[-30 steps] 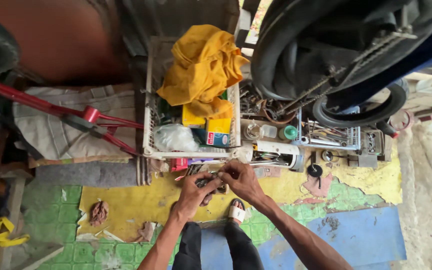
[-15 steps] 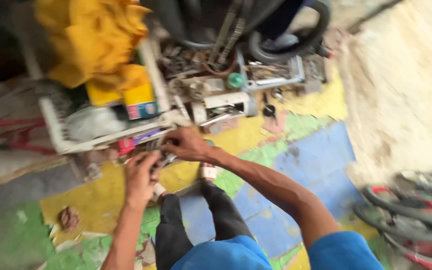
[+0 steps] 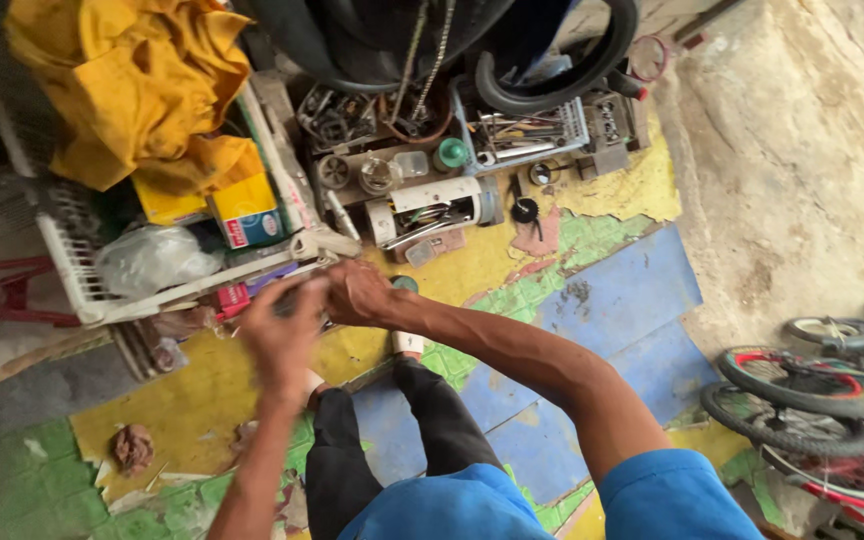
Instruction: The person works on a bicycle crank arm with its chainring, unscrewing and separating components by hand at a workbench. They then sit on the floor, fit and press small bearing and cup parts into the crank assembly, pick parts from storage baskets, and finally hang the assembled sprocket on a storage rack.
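Two hands, left hand [image 3: 282, 325] and right hand [image 3: 357, 292], meet just below the white basket [image 3: 72, 270], fingers curled on something blurred, unidentifiable.

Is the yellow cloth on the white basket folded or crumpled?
Crumpled. The yellow cloth lies in loose, uneven bunches over the white basket, with no flat folds.

left hand [image 3: 282, 325] and right hand [image 3: 357, 292]: together, blurred, over painted floor [image 3: 612, 290] | white basket [image 3: 77, 265]: yellow cloth [image 3: 132, 90], plastic bag [image 3: 152, 258] | tool tray [image 3: 527, 130] | small bicycles [image 3: 832, 395] at right
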